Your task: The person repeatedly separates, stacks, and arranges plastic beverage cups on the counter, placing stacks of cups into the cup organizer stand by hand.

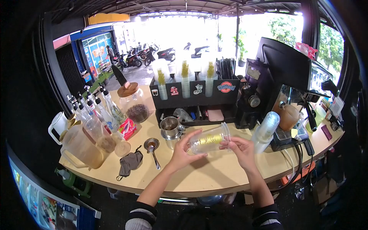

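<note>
Plastic cup [209, 140], sideways above the table [214, 176], was clamped by the left hand [181, 152] near its base and right hand [242, 151] by the rim; light pressure (thin walls dent) suited it.

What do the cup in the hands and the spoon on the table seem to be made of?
The cup looks like clear, glossy plastic: its thin wall is transparent. The spoon seems polished metal, perhaps steel, by its silvery shine.
</note>
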### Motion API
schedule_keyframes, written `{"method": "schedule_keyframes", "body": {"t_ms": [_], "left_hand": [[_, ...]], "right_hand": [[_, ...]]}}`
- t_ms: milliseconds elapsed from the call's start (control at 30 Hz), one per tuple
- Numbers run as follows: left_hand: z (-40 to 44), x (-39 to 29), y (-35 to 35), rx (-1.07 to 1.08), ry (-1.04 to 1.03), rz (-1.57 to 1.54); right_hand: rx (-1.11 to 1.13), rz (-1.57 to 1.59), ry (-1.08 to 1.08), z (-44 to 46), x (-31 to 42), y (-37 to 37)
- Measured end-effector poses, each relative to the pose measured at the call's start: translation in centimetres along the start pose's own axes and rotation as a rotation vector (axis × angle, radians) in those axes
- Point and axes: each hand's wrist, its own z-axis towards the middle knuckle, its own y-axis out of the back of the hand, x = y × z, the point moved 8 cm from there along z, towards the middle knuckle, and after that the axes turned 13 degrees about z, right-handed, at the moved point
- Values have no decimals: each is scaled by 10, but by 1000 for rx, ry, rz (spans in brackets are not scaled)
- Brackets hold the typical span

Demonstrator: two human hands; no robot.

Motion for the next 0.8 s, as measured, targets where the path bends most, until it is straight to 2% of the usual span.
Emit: {"method": "schedule_keyframes", "body": {"t_ms": [200,300,367,433,500,533,633,767,800], "left_hand": [[3,-2,-4,-4,-93,126],[2,-13,-1,-82,-192,266],[-1,-1,8,-205,-142,182],[0,-1,9,-210,-85,199],[2,21,10,-215,192,-121],[6,20,13,-217,190,-120],[23,5,48,-301,74,-75],[56,-36,133,-557,-75,-78],[68,-52,155,-595,-196,88]], "right_hand": [[-14,31,-33,-1,-7,0],[-22,44,1,-2,-10,-4],[-10,50,29,-2,-14,-4],[1,54,56,-1,-14,-5],[28,80,29,0,-19,-11],[31,81,31,2,-21,-13],[46,42,39,12,-24,-20],[8,-14,-5,31,-35,-23],[14,-39,-37,36,-44,-23]]}}
